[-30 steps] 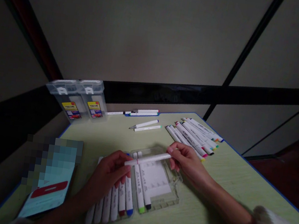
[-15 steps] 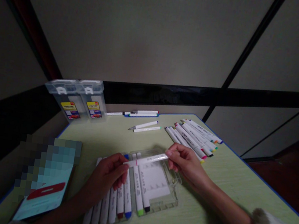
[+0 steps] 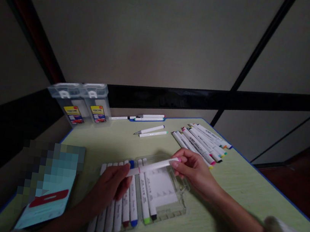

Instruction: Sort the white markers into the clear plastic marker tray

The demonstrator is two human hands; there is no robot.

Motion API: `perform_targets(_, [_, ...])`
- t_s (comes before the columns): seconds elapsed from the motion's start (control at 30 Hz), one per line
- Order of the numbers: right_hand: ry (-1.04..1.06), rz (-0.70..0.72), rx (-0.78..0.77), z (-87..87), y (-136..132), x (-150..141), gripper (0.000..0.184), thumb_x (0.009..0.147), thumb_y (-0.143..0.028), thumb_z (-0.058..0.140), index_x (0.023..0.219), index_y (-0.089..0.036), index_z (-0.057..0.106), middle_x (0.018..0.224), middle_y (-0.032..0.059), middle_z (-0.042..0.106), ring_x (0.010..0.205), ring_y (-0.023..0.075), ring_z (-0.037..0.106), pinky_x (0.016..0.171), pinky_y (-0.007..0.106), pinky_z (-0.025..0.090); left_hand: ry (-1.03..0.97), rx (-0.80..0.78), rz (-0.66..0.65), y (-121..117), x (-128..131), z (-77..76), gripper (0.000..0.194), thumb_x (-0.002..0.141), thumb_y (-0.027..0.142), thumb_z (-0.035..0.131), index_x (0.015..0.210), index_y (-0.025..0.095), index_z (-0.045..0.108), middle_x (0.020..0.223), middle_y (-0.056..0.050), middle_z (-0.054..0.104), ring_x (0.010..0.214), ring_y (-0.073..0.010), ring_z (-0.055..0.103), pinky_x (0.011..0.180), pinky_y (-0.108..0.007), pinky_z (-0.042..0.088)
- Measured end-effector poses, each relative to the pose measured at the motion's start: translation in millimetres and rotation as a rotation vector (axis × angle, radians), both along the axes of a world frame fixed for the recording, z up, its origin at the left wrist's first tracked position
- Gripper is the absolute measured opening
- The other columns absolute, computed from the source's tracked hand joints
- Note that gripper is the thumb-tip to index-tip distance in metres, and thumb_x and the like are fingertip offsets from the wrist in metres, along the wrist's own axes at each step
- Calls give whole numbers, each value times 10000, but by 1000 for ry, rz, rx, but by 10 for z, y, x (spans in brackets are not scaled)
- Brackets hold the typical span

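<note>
Head: left grip (image 3: 115, 179), right grip (image 3: 193, 169) pinch slim, straight, smooth marker (image 3: 154, 166).

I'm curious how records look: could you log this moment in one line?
left hand: holding white marker | right hand: holding its pink end | beneath it: clear case with other markers

An open stretch of the surface (image 3: 111, 142) crosses the centre of the frame, between the clear case (image 3: 171, 212) and two loose markers (image 3: 152, 134). Two upright boxes (image 3: 97, 112) block the far corner at middle left; a phone (image 3: 53, 194) takes up the lower left. A spread of markers (image 3: 197, 142) obstructs centre right. The held marker (image 3: 153, 166) spans left hand (image 3: 114, 181) to right hand (image 3: 193, 170), barring part of the way down to the case. The wall (image 3: 154, 35) closes off the back.
</note>
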State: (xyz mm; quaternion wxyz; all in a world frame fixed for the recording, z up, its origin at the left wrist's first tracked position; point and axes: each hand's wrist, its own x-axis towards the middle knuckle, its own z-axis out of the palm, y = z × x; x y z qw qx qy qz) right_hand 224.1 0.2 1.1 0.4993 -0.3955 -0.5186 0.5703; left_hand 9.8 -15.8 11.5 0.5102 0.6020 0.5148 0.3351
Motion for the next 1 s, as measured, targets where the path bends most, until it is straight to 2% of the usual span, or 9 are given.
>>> perform_targets(0.17, [4,15,0,0,0,-14,227,612,-299,698,665,-147,537,483,-45,518,416,47,404,401,176,287,28,14,-15,12,1,-10,527,746,538,311,346,197,347,274,59,284,290,-68,289,382,-212,262])
perform_targets(0.4, [35,-32,-46,47,-2,-30,257,624,-348,678,607,-148,516,431,-47,496,381,41,366,383,175,263,-66,47,-33,32,-5,-33,397,721,507,439,501,177,429,373,60,405,362,-76,346,421,-206,301])
perform_targets(0.67, [75,-13,-87,48,0,-33,246,638,-351,667,623,-155,519,429,-48,493,380,43,356,380,172,252,-71,61,-52,49,-23,-75,273,762,372,444,580,170,444,436,75,427,374,-64,352,409,-187,283])
perform_targets(0.8, [73,-8,-89,28,5,-31,244,654,-348,654,606,-155,512,432,-45,495,377,44,355,374,175,246,-88,54,-48,60,-27,-86,152,729,314,482,709,163,480,451,90,448,345,-54,335,385,-177,271])
perform_targets(1.0, [91,3,-93,16,16,-32,231,665,-329,650,610,-150,516,431,-44,505,373,38,359,377,169,243,-90,53,-49,65,-34,-106,137,731,296,479,752,160,478,460,91,456,347,-49,338,384,-171,271])
